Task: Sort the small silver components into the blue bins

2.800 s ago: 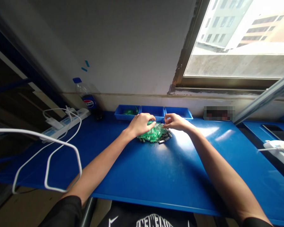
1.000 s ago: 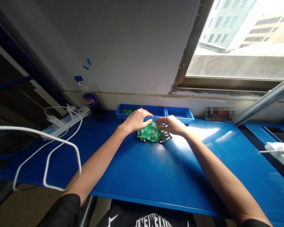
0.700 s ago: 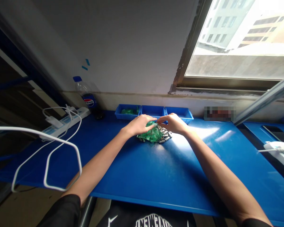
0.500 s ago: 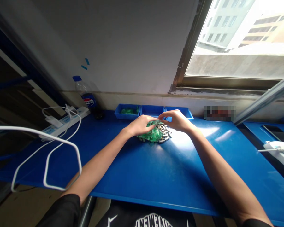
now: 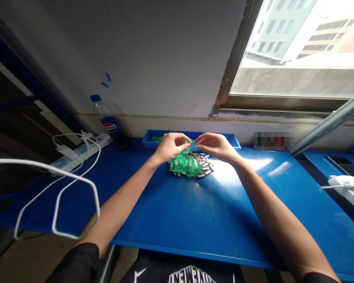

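Observation:
Both hands are raised over a pile on the blue table. My left hand [image 5: 172,146] pinches a small piece of clear greenish plastic [image 5: 192,144]. Fingertips of my right hand [image 5: 214,145] are closed at the other side of the same piece. Below them lies a heap of green plastic pieces [image 5: 185,166], touching a heap of small metal parts [image 5: 205,167] on its right. Behind the hands stand blue trays [image 5: 177,133]; the left one holds more green pieces [image 5: 156,138], and the hands partly hide the others.
A cola bottle [image 5: 110,124] stands at the back left beside a power strip [image 5: 76,154]. White cables [image 5: 57,204] loop over the table's left side. At the right are a metal bar [image 5: 327,124], a phone [image 5: 345,167] and another power strip [image 5: 352,192].
My hands have risen off the heap, and a clear greenish piece now shows between their fingertips. More of the green heap is uncovered.

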Motion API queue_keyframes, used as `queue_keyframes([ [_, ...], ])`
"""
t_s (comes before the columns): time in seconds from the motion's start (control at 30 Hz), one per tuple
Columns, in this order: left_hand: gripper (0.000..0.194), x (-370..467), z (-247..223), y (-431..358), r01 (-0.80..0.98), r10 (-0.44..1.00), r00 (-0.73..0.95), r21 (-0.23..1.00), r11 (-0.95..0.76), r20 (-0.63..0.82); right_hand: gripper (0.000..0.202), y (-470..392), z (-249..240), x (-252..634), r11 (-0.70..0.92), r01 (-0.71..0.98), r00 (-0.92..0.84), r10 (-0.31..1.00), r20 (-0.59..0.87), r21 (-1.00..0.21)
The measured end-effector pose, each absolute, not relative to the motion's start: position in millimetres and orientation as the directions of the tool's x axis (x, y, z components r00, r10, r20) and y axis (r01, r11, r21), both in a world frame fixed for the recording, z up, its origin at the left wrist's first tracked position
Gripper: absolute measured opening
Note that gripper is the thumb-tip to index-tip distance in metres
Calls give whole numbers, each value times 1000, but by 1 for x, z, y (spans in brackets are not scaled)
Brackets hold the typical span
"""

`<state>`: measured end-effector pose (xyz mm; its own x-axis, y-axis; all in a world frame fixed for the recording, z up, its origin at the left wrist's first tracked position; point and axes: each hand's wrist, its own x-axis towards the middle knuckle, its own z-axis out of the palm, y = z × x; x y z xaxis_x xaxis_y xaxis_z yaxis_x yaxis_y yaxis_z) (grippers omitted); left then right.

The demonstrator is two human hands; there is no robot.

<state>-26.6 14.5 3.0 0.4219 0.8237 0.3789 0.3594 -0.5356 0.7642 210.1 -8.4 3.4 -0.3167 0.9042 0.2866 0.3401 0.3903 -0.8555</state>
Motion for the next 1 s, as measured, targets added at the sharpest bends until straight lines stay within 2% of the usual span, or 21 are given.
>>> queue_keyframes([
  [0.07,14,-39,3,23,533,815,339,618,-578,469,27,-6,-5,207,448,421,-344,884,318,-789],
  [0.13,23,-52,0,33,679,796,290,472,-562,531,23,-5,-13,203,505,511,-401,856,326,-696],
  [0.27,36,-70,-11,51,797,816,326,325,-509,478,19,-6,-24,195,600,600,-529,794,299,-530],
  [0.4,42,-69,-15,52,767,792,399,305,-565,463,20,-5,-31,192,594,635,-539,799,268,-494],
  [0.53,33,-56,-9,43,707,743,458,307,-637,488,23,-1,-38,193,530,715,-461,848,262,-456],
  [0.77,28,-45,-2,31,645,715,515,336,-686,472,25,-1,-45,190,550,751,-463,834,301,-367],
  [0.9,27,-43,0,28,622,701,526,344,-704,482,24,-1,-44,190,558,741,-417,819,395,-373],
  [1.0,29,-39,2,25,568,694,537,403,-718,480,22,-2,-35,193,572,704,-336,790,512,-421],
])
